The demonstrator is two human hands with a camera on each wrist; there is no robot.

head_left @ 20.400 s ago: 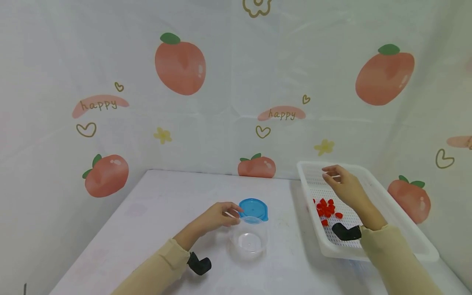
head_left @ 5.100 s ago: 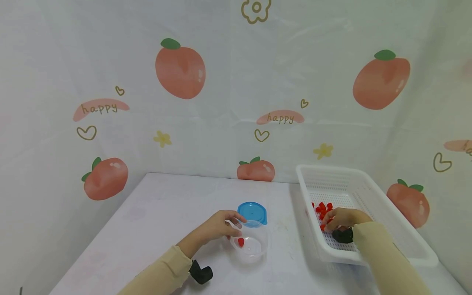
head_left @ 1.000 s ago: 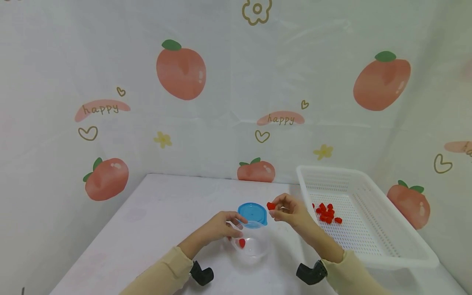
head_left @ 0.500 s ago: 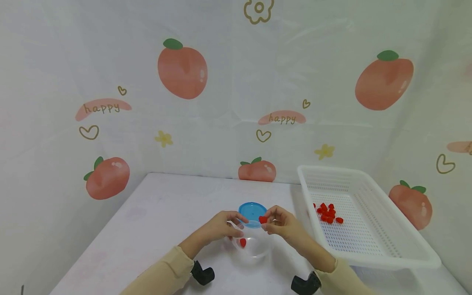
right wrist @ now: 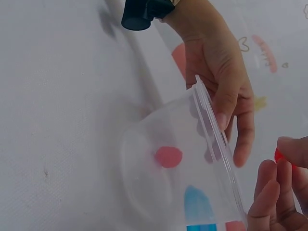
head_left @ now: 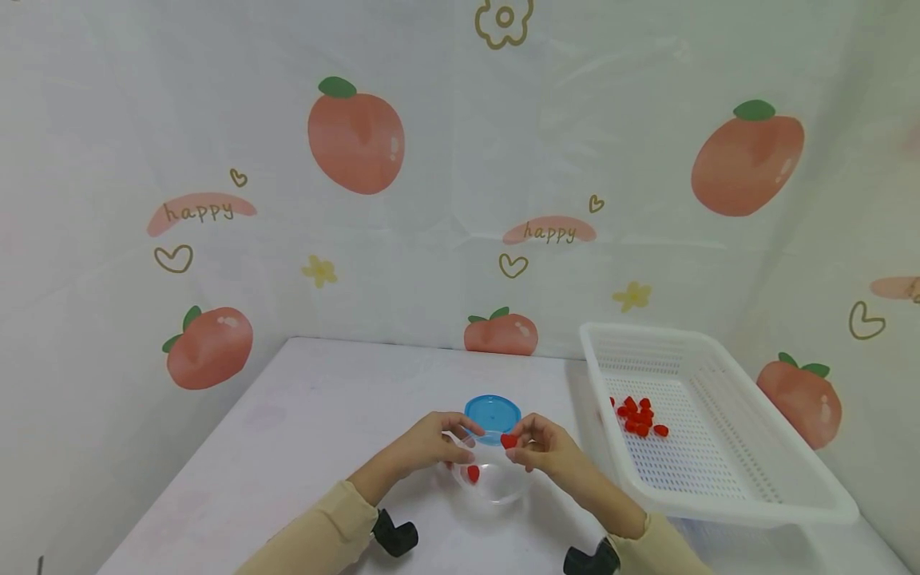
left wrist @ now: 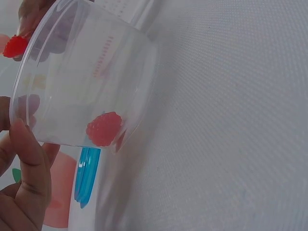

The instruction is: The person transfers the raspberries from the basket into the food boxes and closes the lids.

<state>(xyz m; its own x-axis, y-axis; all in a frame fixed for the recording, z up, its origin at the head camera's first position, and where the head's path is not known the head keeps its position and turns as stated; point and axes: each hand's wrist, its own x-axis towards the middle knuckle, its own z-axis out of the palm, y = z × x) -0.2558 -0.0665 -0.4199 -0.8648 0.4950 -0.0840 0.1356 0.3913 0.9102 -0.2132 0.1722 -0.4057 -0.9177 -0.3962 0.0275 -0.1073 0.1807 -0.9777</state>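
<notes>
A clear round tub (head_left: 503, 479) stands on the table, one red raspberry-shaped piece (left wrist: 104, 129) lying inside it. My left hand (head_left: 424, 444) holds the tub's rim at its left side, thumb and fingers round the edge, as the left wrist view (left wrist: 30, 175) also shows. Between thumb and fingertips of my right hand (head_left: 549, 451) another red piece (head_left: 509, 441) is pinched, just above the tub's right rim. In the right wrist view that hand (right wrist: 284, 187) is beside the tub's mouth. A blue lid (head_left: 493, 411) lies behind the tub.
On the right stands a white perforated basket (head_left: 719, 511) with several red pieces (head_left: 640, 419) near its left side. A patterned sheet (head_left: 431, 279) hangs behind the white table (head_left: 345, 383).
Over the last second my right hand has moved left and down to the tub with the pinched red piece; before that it was in the basket. My left hand has stayed at the rim.
</notes>
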